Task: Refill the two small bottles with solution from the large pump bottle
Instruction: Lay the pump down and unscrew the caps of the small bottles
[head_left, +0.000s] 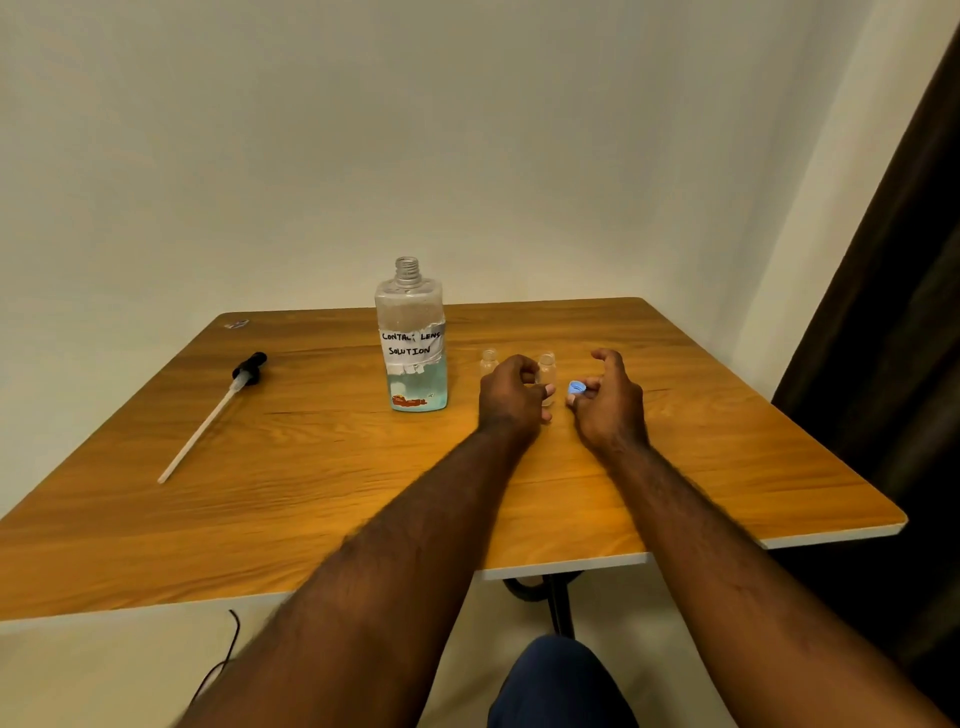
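Clear bottle in left hand, round blue cap in right hand

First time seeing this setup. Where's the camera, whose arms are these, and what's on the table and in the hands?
No machine here: these are a person's bare arms, filmed by one camera worn on the head, looking forward and down. On the wooden table stands a large bottle labelled contact lens solution, neck open; its pump, with a long tube, lies apart to the left. The left hand holds one small clear bottle; the second small bottle stands free beside it. The right hand pinches a small blue cap.
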